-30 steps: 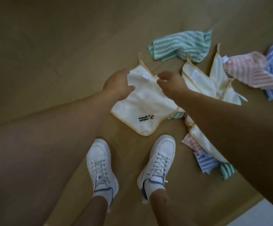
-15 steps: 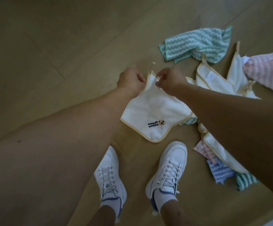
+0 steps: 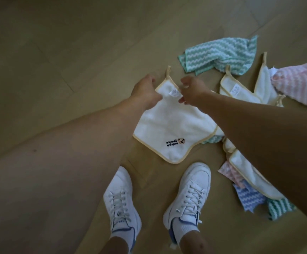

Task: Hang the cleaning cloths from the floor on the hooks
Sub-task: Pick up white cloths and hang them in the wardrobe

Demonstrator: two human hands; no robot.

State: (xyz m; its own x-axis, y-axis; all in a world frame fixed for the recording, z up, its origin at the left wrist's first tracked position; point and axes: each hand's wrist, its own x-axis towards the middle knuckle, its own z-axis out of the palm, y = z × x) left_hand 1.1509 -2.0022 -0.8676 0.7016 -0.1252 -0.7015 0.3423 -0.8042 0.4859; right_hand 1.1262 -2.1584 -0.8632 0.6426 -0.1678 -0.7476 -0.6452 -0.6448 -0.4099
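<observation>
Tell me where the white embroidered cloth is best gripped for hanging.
Probably by the hanging loop at the top corner of the white cloth, pinched from above: it sticks up free between both hands, left and right, which hold the edges beside it.

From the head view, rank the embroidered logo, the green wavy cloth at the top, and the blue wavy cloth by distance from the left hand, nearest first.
From the left hand, which grips the white cloth:
1. Embroidered logo, just below the hand on the white cloth.
2. Green wavy cloth, up and to the right.
3. Blue wavy cloth, far lower right, beyond the right arm.
</observation>
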